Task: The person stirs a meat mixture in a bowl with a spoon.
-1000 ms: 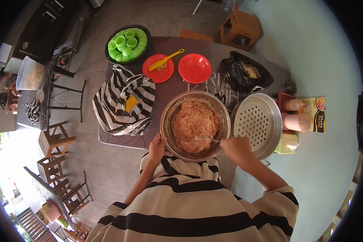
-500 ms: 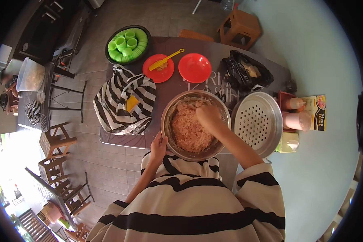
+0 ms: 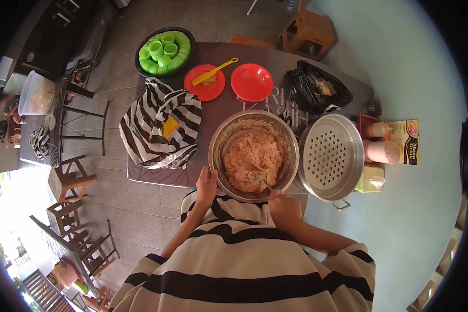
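Note:
A metal mixing bowl (image 3: 218,131) stands at the table's near edge, holding a pinkish, sticky, meat-like mixture (image 3: 256,151). My left hand (image 3: 207,183) is closed on the bowl's rim at its lower left. At the lower right rim, my right hand (image 3: 285,208) is closed round the handle of a metal spoon (image 3: 258,177). The spoon's head lies in the near part of the mixture, partly coated. Most of its handle is hidden by my fingers. Smears of mixture cling to the bowl's inner wall.
Right of the bowl is a perforated steamer tray (image 3: 343,179). Beyond are a black plastic bag (image 3: 301,86), a red plate (image 3: 251,82), another red plate (image 3: 205,95) with a yellow spatula (image 3: 218,70), and a tub of green cups (image 3: 170,50). A striped bag (image 3: 140,130) lies left.
My right hand has moved from inside the bowl toward me, to the near rim, and the spoon's head now shows. The mixture's surface has shifted. My left hand stays at the rim.

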A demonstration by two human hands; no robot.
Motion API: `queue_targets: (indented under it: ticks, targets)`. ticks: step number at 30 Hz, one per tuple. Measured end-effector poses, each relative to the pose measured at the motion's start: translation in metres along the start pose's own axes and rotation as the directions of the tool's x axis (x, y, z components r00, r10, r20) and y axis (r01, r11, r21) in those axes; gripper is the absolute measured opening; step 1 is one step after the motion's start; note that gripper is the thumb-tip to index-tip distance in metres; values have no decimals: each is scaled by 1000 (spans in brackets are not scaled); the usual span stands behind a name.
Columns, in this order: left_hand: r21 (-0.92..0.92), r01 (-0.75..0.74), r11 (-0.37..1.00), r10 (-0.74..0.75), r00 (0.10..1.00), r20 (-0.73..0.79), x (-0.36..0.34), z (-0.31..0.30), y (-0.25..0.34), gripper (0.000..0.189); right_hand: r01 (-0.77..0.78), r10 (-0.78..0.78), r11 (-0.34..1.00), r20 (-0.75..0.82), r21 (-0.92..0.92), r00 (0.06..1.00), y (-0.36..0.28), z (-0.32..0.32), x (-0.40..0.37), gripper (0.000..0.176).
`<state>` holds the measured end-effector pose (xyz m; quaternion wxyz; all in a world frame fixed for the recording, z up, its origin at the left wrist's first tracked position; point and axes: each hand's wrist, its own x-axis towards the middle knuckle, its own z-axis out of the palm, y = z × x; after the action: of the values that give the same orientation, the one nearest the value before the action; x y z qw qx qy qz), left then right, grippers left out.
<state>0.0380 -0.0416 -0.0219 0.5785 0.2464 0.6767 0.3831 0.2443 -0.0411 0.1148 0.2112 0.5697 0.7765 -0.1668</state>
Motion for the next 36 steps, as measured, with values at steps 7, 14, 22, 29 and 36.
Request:
queue_targets:
  ticks: [7, 14, 22, 29, 36]
  targets:
    - [75, -38, 996, 38, 999, 4, 2, -2, 3, 34, 100, -65, 958, -136, 269, 989, -10, 26, 85, 18]
    - [135, -97, 986, 100, 995, -19, 7, -4, 1, 37, 72, -127, 863, 77, 501, 989, 26, 21, 136, 27]
    - [128, -61, 990, 64, 998, -19, 2, -3, 10, 32, 7, -50, 904, 89, 426, 995, 88, -30, 105, 26]
    - [107, -45, 993, 45, 999, 2, 6, -5, 8, 38, -35, 22, 978, 64, 204, 998, 25, -7, 147, 17]
    - [121, -45, 992, 47, 999, -16, 6, -4, 8, 26, 13, 20, 975, -147, 221, 989, -23, 28, 98, 14]
